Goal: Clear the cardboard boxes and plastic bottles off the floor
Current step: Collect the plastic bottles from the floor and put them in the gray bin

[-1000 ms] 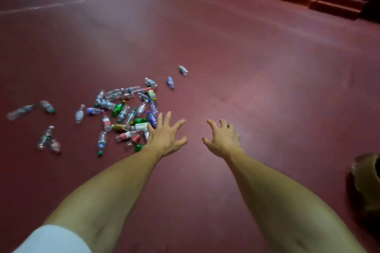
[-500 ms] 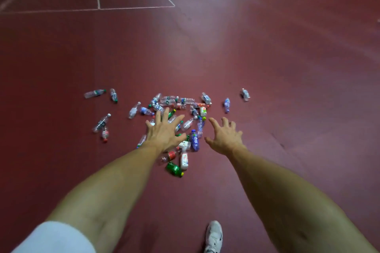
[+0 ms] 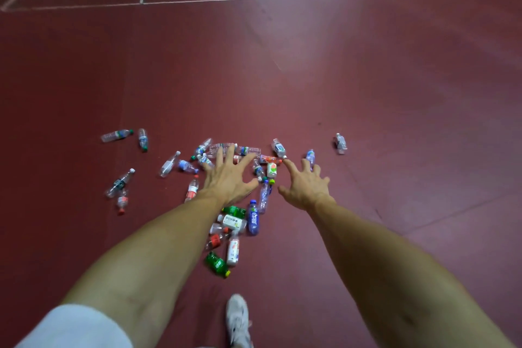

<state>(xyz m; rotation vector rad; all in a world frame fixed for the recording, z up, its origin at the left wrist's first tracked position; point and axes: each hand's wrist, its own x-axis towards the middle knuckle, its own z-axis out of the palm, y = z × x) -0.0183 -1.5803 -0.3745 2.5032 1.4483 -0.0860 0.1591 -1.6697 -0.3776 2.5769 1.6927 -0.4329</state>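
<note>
Starting at the left, stray bottles (image 3: 116, 135) lie apart on the floor (image 3: 395, 121); your left hand (image 3: 226, 179) hangs spread wide and empty over the main heap (image 3: 240, 223), your right hand (image 3: 306, 188) likewise, with one lone bottle (image 3: 340, 144) beyond. Nothing looks gathered yet, and no boxes show, so nearly all the clearing remains.

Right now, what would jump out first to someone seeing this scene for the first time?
A heap of plastic bottles strewn mid-frame on the dark red floor catches the eye first. Two bare arms stretch over it, the left hand and right hand both with fingers spread and holding nothing. A lone clear bottle lies apart to the right, and a white shoe shows at the bottom edge.
</note>
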